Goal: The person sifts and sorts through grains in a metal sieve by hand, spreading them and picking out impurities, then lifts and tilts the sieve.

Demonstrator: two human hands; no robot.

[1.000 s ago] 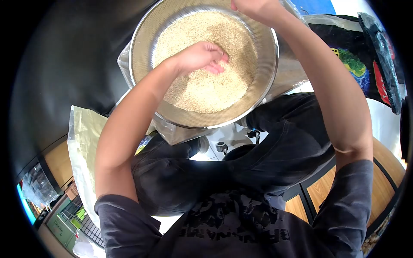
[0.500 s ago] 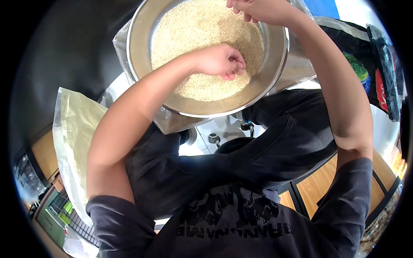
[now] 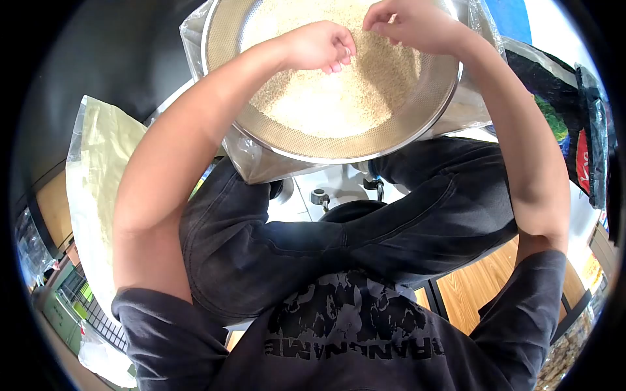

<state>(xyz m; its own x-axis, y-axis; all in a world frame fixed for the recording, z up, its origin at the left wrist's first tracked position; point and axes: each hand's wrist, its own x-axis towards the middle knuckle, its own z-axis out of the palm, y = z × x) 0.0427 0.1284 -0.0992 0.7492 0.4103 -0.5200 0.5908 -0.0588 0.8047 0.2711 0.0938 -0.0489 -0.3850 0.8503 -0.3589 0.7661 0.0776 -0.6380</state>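
Note:
A wide round metal sieve (image 3: 339,151) with a mesh wall holds a broad layer of small pale grains (image 3: 326,114), which look like rice. My left hand (image 3: 319,47) is over the left middle of the grains, its fingers curled in and their tips pressed together. Whatever they pinch is too small to name. Facing it from the right, my right hand (image 3: 414,26) hangs over the far part of the sieve. Its fingers are bent, with thumb and fingertips close together, and their contents cannot be made out. A shadow falls on the grains below it.
Clear plastic (image 3: 254,159) shows beneath the sieve, above my legs (image 3: 385,221). At left stands a pale, partly see-through bag (image 3: 98,195). A black printed bag (image 3: 554,98) is at right. Metal-ended legs (image 3: 319,197) show on the light floor, and a wire basket (image 3: 104,319) sits lower left.
My left hand has moved away from me and slightly left across the grains. The right hand has shifted right and slightly nearer in view. The sieve appears a little higher and further right.

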